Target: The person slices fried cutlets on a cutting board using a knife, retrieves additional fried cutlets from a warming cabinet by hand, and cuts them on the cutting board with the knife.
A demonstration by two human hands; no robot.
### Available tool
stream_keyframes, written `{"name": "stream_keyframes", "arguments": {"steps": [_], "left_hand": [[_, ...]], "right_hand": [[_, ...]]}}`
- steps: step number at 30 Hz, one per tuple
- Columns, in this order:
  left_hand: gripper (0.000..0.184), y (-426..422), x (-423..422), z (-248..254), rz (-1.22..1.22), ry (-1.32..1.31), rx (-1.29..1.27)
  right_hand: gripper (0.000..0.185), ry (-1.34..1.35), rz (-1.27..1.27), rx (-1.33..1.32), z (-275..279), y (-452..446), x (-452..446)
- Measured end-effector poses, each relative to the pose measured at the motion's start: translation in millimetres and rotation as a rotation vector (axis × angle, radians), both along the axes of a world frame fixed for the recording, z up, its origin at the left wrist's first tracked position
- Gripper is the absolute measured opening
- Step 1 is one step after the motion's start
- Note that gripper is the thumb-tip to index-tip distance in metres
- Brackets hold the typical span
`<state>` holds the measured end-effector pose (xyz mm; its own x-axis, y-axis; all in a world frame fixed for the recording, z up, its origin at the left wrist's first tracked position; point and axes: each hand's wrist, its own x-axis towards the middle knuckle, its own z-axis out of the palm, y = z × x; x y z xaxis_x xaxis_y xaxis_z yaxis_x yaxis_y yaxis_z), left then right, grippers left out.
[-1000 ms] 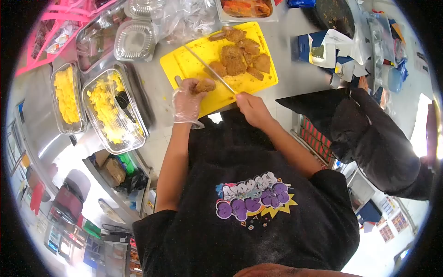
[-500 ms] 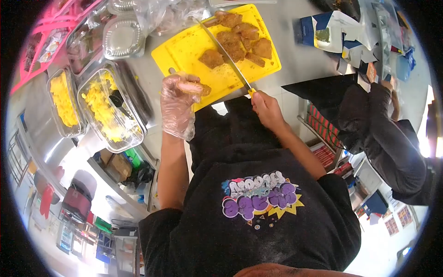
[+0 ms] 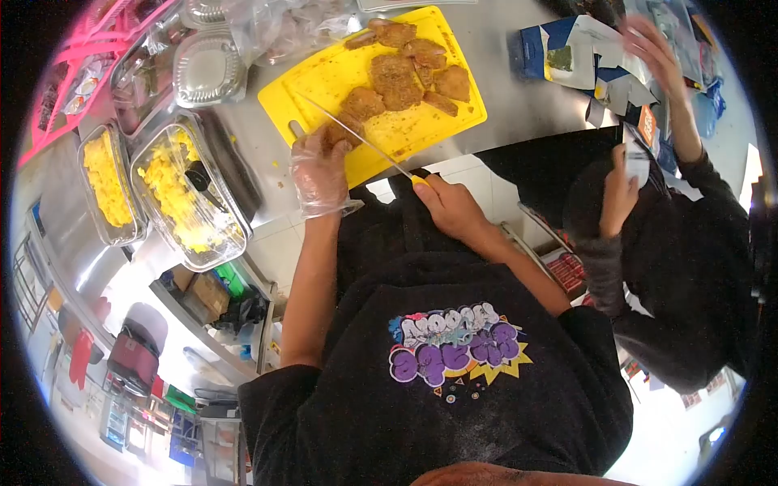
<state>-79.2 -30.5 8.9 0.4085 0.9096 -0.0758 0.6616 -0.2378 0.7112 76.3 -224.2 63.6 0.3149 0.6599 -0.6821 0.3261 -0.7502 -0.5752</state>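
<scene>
My left hand [image 3: 316, 172], in a clear plastic glove, is closed on a breaded piece of meat [image 3: 344, 130] at the left end of a yellow cutting board [image 3: 304, 85]. My right hand [image 3: 455, 209] is wrapped round the yellow handle of a knife [image 3: 354, 135]. Its long blade slants over the board and lies against or just above the meat by my left fingers; actual contact is unclear. Several browned breaded meat pieces [image 3: 397, 83] lie across the middle and right of the board.
Two clear containers of crumbly yellow food stand at left, the larger [image 3: 240, 235] with a black utensil inside. Behind are clear lidded boxes [image 3: 209, 69] and a pink basket [image 3: 61, 89]. At right, a co-worker's hands [image 3: 620, 190] are near an opened blue-and-white carton [image 3: 535, 53].
My left hand has lowered the meat piece from above the board's edge onto the board. The knife has swung left and down to it. The co-worker's arm has reached up toward the carton.
</scene>
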Motion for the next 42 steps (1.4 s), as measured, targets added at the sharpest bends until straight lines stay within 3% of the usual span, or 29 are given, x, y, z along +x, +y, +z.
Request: {"name": "stream_keyframes", "arguments": {"steps": [6,9,12,15,27,32,35,36,39,42], "left_hand": [[0.039,1,-2,-7,0.027,-0.105,-0.016],[0.038,2,-2,-7,0.036,-0.12,-0.082],[0.039,3,-4,-12,0.007,-0.088,0.024],[0.038,3,-2,-9,0.042,-0.122,-0.071],[0.044,5,-6,-13,0.009,-0.123,-0.011],[0.042,5,-7,-14,-0.016,-0.142,-0.03],[0.04,8,-11,-12,-0.046,-0.161,-0.157],[0.04,10,-12,-13,-0.053,-0.148,-0.203],[0.043,6,-22,-21,0.065,-0.485,-0.434],[0.044,13,-31,0,0.004,-0.923,-0.719]], "right_hand": [[0.039,-0.072,-0.021,0.102,7,3,-4],[0.042,-0.048,0.034,0.001,7,3,1],[0.041,-0.051,0.057,-0.071,17,2,3],[0.041,-0.072,0.069,-0.079,23,-4,1],[0.043,-0.138,0.09,-0.182,21,17,-6],[0.054,-0.147,0.078,0.026,-33,67,-10],[0.055,0.136,-0.108,0.117,-25,90,8],[0.052,0.073,-0.058,0.143,-20,86,10],[0.047,0.162,-0.133,0.237,-15,56,4],[0.044,0.244,-0.281,0.19,-25,21,-1]]}}
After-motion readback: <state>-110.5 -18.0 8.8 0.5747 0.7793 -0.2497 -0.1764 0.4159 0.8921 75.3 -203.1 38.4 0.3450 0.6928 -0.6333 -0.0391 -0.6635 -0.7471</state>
